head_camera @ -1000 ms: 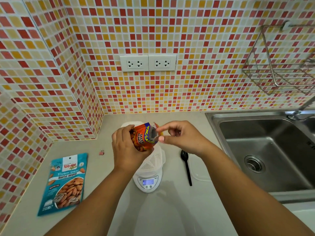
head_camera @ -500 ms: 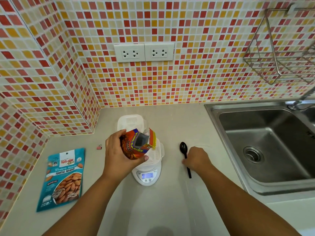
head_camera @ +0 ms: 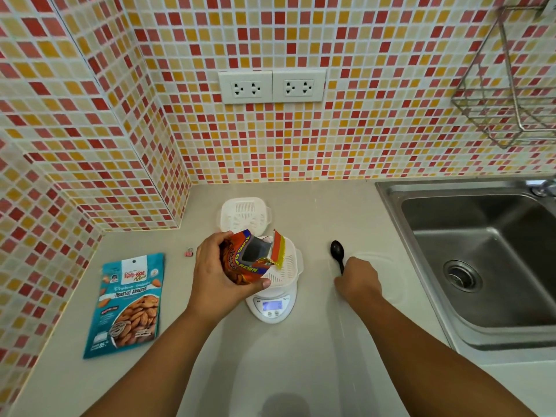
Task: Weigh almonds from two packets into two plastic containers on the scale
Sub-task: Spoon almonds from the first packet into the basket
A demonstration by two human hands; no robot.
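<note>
My left hand (head_camera: pixel 215 275) grips an opened orange almond packet (head_camera: pixel 249 260) and holds it over a white plastic container (head_camera: pixel 288 266) that sits on the white digital scale (head_camera: pixel 272 305). The scale's display is lit. A second white container (head_camera: pixel 244 214) stands just behind, on the counter. My right hand (head_camera: pixel 359 279) is curled over the handle of a black spoon (head_camera: pixel 337 251) lying right of the scale. A blue roasted-almond packet (head_camera: pixel 128 302) lies flat at the left.
A steel sink (head_camera: pixel 481 260) takes up the right side, with a wire rack (head_camera: pixel 508 82) on the tiled wall above it. A small pink clip (head_camera: pixel 189 251) lies near the left wall. Two wall sockets (head_camera: pixel 272 86) sit above the counter (head_camera: pixel 301 371).
My right hand left the top of the orange packet and dropped down to the black spoon. My left hand kept hold of the packet over the scale.
</note>
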